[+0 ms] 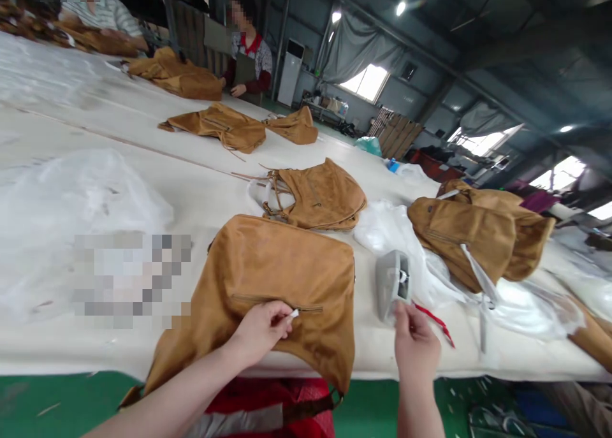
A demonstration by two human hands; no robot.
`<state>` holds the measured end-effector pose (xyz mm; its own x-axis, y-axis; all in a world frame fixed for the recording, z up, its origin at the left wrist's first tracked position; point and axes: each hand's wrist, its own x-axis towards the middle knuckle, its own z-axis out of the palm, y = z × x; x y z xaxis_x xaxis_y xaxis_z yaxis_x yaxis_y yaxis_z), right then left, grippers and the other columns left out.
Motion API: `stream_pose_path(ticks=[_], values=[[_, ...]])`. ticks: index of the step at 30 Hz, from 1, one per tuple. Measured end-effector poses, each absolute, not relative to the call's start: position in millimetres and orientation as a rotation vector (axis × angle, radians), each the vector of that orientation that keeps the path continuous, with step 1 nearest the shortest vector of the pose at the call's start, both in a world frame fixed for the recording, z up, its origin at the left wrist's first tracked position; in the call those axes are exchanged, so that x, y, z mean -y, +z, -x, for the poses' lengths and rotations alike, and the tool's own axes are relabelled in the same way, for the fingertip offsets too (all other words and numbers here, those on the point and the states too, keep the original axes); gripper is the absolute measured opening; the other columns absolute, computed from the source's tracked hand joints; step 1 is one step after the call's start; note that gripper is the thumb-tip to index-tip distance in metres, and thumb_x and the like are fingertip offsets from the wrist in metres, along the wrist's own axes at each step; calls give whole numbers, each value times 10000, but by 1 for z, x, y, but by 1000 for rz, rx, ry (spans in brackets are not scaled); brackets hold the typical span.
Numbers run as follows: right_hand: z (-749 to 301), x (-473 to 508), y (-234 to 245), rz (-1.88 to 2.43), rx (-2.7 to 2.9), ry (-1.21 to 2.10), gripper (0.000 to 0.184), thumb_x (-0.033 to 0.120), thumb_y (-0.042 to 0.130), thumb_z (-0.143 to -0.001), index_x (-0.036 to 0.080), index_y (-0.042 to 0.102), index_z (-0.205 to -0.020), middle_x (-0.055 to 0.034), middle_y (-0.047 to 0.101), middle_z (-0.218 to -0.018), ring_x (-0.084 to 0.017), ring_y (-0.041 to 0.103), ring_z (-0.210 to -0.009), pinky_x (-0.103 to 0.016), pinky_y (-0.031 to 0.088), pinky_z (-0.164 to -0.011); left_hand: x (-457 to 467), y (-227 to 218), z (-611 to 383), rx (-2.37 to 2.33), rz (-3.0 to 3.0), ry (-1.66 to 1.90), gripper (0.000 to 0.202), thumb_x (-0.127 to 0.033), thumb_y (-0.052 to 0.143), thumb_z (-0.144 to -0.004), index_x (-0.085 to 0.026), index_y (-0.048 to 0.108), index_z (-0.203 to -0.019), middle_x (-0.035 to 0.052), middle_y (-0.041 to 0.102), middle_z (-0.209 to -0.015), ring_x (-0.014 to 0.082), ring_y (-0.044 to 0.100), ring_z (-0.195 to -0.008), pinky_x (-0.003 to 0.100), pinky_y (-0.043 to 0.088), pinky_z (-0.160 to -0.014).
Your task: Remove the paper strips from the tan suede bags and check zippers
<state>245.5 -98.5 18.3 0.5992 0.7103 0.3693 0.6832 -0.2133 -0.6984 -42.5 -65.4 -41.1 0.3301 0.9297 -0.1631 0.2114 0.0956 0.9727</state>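
A tan leather bag (282, 253) lies flat at the table's front edge, its strap hanging over the side. On its zipper (268, 301) rests my left hand (262, 329), thumb and fingers pinched on a small white slip (293, 313). Right of the bag, a grey plastic case (386, 285) with an open front stands tilted on the table. My right hand (417, 342) is closed at its lower front edge, thumb and forefinger pressed together there. A red cord (437, 323) trails out behind that hand.
More tan bags lie behind (325, 196) and at the right (468, 234), with clear plastic wrap (382, 227) between. A heap of plastic (71, 202) covers the left side of the white table (129, 355). Two people are at the far side, one in an apron (247, 68).
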Motion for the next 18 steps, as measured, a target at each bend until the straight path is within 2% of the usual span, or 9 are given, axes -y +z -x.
stream_pose_path(ticks=[2, 7, 12, 18], values=[[-294, 95, 23, 2050, 1068, -132, 474, 612, 595, -754, 209, 746, -954, -125, 711, -935, -288, 620, -837, -378, 435, -767, 65, -37, 44, -1126, -1390, 732, 194, -340, 498, -775, -182, 608, -796, -3, 667, -715, 147, 637, -642, 235, 494, -637], [-360, 71, 10, 2052, 1052, 261, 400, 569, 707, -575, 211, 765, -745, -110, 734, -863, -308, 636, -862, -400, 454, -780, 64, -33, 48, -1192, -1553, 681, 194, -331, 494, -786, -189, 623, -751, -5, 680, -723, 163, 621, -685, 246, 443, -659], [-358, 61, -3, 1887, 936, 400, 430, 562, 722, -528, 168, 739, -702, -107, 749, -795, -315, 665, -861, -383, 498, -708, 64, -30, 47, -1200, -1564, 693, 195, -318, 488, -799, -194, 633, -764, 0, 700, -756, 169, 629, -730, 245, 439, -698], [-348, 78, -5, 1748, 827, 353, 439, 542, 800, -466, 179, 706, -694, -78, 737, -789, -290, 654, -878, -380, 507, -786, 63, -32, 47, -1216, -1561, 683, 192, -327, 489, -812, -202, 630, -774, -4, 709, -767, 167, 642, -744, 239, 449, -710]])
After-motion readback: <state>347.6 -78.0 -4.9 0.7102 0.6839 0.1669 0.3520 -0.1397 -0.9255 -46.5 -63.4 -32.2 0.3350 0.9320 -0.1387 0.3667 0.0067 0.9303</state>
